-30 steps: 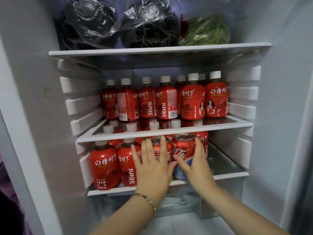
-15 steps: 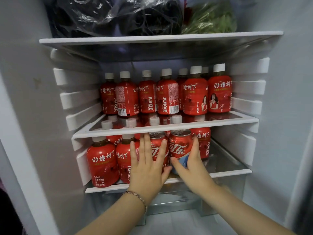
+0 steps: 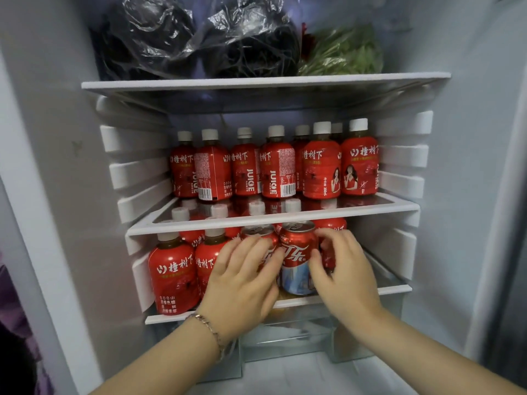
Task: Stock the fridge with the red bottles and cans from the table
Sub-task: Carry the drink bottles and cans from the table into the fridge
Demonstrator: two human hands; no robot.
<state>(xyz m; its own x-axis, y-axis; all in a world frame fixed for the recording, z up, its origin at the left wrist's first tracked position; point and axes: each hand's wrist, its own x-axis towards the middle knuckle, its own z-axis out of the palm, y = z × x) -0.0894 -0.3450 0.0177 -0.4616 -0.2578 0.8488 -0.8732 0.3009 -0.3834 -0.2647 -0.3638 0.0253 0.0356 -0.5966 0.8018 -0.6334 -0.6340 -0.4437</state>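
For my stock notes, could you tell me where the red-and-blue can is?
In the head view, the red-and-blue can stands at the front of the lower shelf, between the left hand and right hand, beside a second can.

up top — black plastic bags (image 3: 199, 38) | leafy greens (image 3: 345, 55) just beside, right | purple fabric (image 3: 11, 306) — far left edge
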